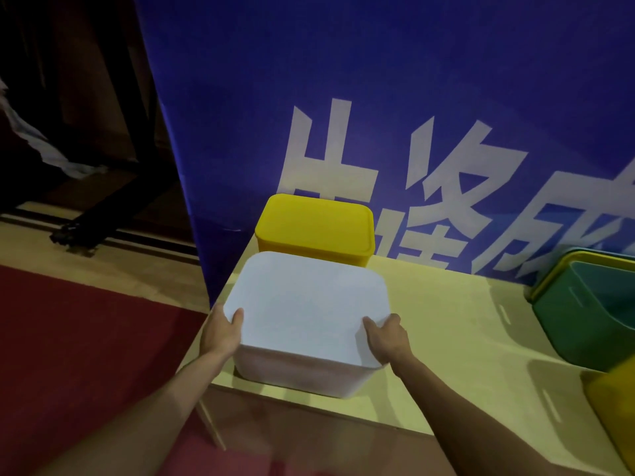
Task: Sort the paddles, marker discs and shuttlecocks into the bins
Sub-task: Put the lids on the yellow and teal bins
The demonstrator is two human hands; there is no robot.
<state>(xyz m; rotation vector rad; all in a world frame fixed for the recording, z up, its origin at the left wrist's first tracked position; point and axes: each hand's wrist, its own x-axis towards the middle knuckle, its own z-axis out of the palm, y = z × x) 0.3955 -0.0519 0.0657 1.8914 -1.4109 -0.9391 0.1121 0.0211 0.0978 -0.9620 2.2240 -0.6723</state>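
Both forearms enter from the lower edge of the frame and converge on the white bin [295, 372], which stands at centre frame on the near left corner of the table [464, 338]. The left hand [221, 333] takes the near left corner of the lid [309, 304], thumb laid on top and fingers wrapped down the side, out of view. The right hand [388, 338] takes the near right corner in the same way, thumb over the edge and fingers curled on the rim. Both wrists are roughly level and turned inward, so the grip is symmetrical. The lid appears to be smooth, stiff plastic and is probably light. It should not flex, but it may slip under a loose hold, so the corner rims are the soundest points of purchase. Lifting both corners together should prevent it from binding. The bin's contents are hidden, so its weight cannot be judged. No paddles, marker discs or shuttlecocks are visible. A yellow item [615, 407] is cut off at the lower right edge. At right of frame stands an open green bin [591, 321]. Directly behind the white bin, touching or nearly so, is a lidded yellow bin [316, 228]. A blue banner [343, 80] fills the upper frame, and red carpet [68, 338] lies at lower left.
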